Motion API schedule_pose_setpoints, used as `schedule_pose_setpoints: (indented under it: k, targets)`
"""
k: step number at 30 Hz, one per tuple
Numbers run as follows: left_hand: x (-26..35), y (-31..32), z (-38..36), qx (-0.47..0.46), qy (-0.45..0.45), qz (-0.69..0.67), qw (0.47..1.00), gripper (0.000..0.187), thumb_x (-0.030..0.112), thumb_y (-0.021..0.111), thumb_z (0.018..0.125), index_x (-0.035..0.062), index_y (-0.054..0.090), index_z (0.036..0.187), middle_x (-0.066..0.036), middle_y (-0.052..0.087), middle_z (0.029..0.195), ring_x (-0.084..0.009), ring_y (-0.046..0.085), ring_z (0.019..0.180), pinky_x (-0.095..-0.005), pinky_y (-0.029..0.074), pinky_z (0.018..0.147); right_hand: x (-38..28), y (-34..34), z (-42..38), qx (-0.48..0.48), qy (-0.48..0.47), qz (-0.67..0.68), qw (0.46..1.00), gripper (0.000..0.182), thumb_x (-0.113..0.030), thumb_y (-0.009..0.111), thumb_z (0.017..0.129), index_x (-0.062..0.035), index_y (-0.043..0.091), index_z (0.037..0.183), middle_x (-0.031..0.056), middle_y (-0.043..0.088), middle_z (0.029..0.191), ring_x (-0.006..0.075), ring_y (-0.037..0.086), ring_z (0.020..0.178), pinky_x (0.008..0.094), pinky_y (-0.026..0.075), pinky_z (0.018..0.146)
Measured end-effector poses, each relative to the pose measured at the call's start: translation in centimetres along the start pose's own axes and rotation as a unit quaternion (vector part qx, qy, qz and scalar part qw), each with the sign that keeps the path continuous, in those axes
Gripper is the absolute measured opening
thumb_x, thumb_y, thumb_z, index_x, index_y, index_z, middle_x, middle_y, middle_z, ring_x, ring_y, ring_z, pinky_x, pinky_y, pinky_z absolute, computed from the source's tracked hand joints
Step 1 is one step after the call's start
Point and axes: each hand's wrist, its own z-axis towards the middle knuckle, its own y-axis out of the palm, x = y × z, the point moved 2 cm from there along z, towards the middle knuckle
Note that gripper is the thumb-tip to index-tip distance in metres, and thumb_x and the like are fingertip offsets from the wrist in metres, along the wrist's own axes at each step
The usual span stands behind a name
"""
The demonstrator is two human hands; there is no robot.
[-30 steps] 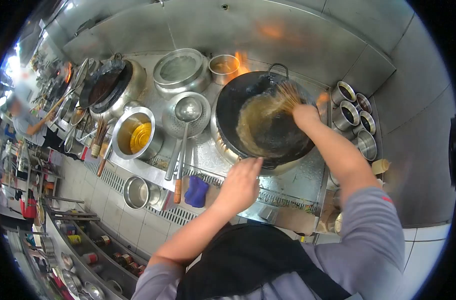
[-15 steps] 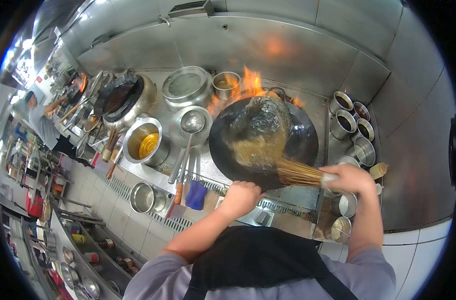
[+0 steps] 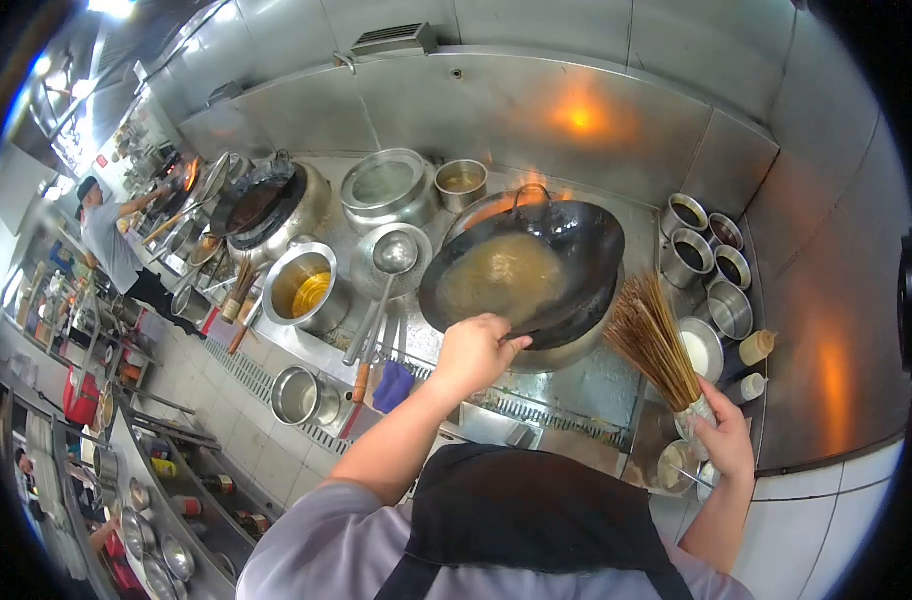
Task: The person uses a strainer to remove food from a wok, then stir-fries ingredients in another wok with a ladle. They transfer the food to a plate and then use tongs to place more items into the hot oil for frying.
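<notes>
A black wok (image 3: 586, 235) is lifted and tilted over the burner, with cloudy brownish water (image 3: 501, 280) pooled toward its left. My left hand (image 3: 476, 352) is closed on the wok's near edge; whether it grips the rim or an ear handle is hidden. Flames (image 3: 546, 187) show behind the wok. In my right hand (image 3: 724, 435) is a bamboo wok brush (image 3: 651, 340), held by its wrapped end. Its bristles point up and left, apart from the wok, near the sauce pots.
On the right stand several sauce pots (image 3: 686, 255) and a squeeze bottle (image 3: 758, 347). Left of the wok are a ladle (image 3: 394, 252), a pot of yellow oil (image 3: 301, 285), a lidded pot (image 3: 384, 182) and a purple cloth (image 3: 393, 387). Farther left, another person (image 3: 111, 240) works at a stove.
The wok has risen and tipped, and its water has settled from a splash into a pool. My right hand has drawn the brush out of the wok, right and toward me.
</notes>
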Motion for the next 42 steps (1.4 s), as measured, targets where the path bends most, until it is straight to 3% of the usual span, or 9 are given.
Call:
schedule_pose_setpoints:
  k: [14, 18, 22, 24, 27, 29, 34, 38, 42]
  targets:
    - [-1.8, -9.1, 11.9, 0.183, -0.281, -0.251, 0.908, 0.038, 0.026, 0.075, 0.076, -0.0075, 0.063, 0.089, -0.01, 0.065, 0.08, -0.0161, 0.059, 0.067, -0.0295, 0.046, 0.06, 11.1, 5.3, -1.3, 0.035, 0.079, -0.016, 0.996, 0.061, -0.006, 0.057, 0.084, 0.0001, 0.035, 0.14, 0.0146, 0.053, 0.129, 0.0208, 0.051, 0.117, 0.0298, 0.037, 0.1]
    - [-1.6, -9.2, 12.9, 0.123, -0.242, -0.317, 0.909, 0.028, 0.022, 0.073, 0.078, -0.0041, 0.062, 0.082, -0.008, 0.063, 0.075, -0.0159, 0.058, 0.064, -0.0288, 0.045, 0.057, 11.9, 9.0, 0.6, 0.004, 0.162, -0.111, 0.981, 0.059, -0.014, 0.049, 0.086, 0.0002, 0.032, 0.141, 0.024, 0.049, 0.128, 0.0371, 0.052, 0.112, 0.0382, 0.04, 0.097]
    - [-1.3, -3.3, 7.3, 0.073, -0.192, -0.135, 0.969, 0.043, 0.038, 0.071, 0.077, -0.004, 0.065, 0.075, -0.018, 0.063, 0.066, -0.0236, 0.06, 0.057, -0.0371, 0.046, 0.056, 14.7, 11.9, 2.0, -0.006, 0.21, -0.348, 0.914, 0.06, -0.016, 0.054, 0.083, -0.004, 0.037, 0.139, 0.0254, 0.051, 0.117, 0.0373, 0.053, 0.104, 0.0423, 0.045, 0.086]
    - [-0.8, 0.3, 3.0, 0.06, -0.075, 0.023, 0.995, 0.044, 0.041, 0.07, 0.078, -0.0006, 0.062, 0.066, -0.017, 0.057, 0.061, -0.0297, 0.056, 0.055, -0.0388, 0.045, 0.054, 15.2, 12.9, 1.6, 0.05, -0.083, -0.512, 0.853, 0.055, -0.016, 0.051, 0.081, 0.0001, 0.043, 0.133, 0.0285, 0.053, 0.106, 0.0454, 0.054, 0.091, 0.0453, 0.045, 0.085]
    - [0.3, 4.4, -2.5, 0.034, 0.045, 0.055, 0.997, 0.032, 0.032, 0.072, 0.074, 0.0045, 0.061, 0.062, -0.013, 0.058, 0.064, -0.0338, 0.058, 0.062, -0.0428, 0.047, 0.057, 13.3, 15.2, 1.7, -0.148, -0.104, -0.31, 0.933, 0.041, -0.024, 0.055, 0.084, 0.0025, 0.058, 0.115, 0.0256, 0.056, 0.11, 0.0384, 0.057, 0.095, 0.0421, 0.046, 0.084]
    - [0.3, 5.8, -3.5, -0.021, 0.091, 0.096, 0.991, 0.028, 0.032, 0.068, 0.076, 0.007, 0.061, 0.065, -0.008, 0.057, 0.064, -0.0303, 0.059, 0.063, -0.0405, 0.047, 0.059, 15.7, 18.2, 2.1, -0.392, 0.097, -0.089, 0.91, 0.045, -0.034, 0.057, 0.086, 0.0029, 0.061, 0.111, 0.0252, 0.055, 0.119, 0.0352, 0.056, 0.105, 0.0407, 0.045, 0.089]
    - [-2.2, 7.5, -1.6, -0.097, 0.029, 0.173, 0.98, 0.03, 0.032, 0.064, 0.079, 0.0057, 0.059, 0.092, -0.011, 0.056, 0.095, -0.0282, 0.054, 0.095, -0.0394, 0.043, 0.08, 27.4, 27.5, 0.9, -0.431, 0.059, -0.258, 0.862, 0.065, -0.044, 0.058, 0.084, 0.0, 0.046, 0.13, 0.024, 0.046, 0.133, 0.0344, 0.048, 0.121, 0.0403, 0.039, 0.099]
    - [2.4, 5.0, -3.8, -0.021, 0.175, 0.075, 0.981, 0.037, 0.027, 0.068, 0.079, 0.0063, 0.058, 0.108, -0.011, 0.055, 0.101, -0.0299, 0.053, 0.096, -0.039, 0.043, 0.085, 27.9, 31.4, 1.5, -0.346, 0.13, -0.347, 0.862, 0.082, -0.04, 0.062, 0.081, -0.0011, 0.024, 0.142, 0.0219, 0.032, 0.144, 0.0307, 0.034, 0.133, 0.0397, 0.031, 0.107]
    - [5.1, 0.8, -12.8, -0.17, 0.104, -0.043, 0.979, 0.029, 0.021, 0.065, 0.079, 0.0031, 0.057, 0.1, -0.013, 0.054, 0.102, -0.0305, 0.053, 0.099, -0.0412, 0.042, 0.088, 28.5, 32.0, 1.6, -0.385, 0.172, -0.269, 0.866, 0.07, -0.034, 0.061, 0.079, 0.003, 0.038, 0.134, 0.0253, 0.041, 0.136, 0.0326, 0.042, 0.127, 0.0397, 0.034, 0.105]
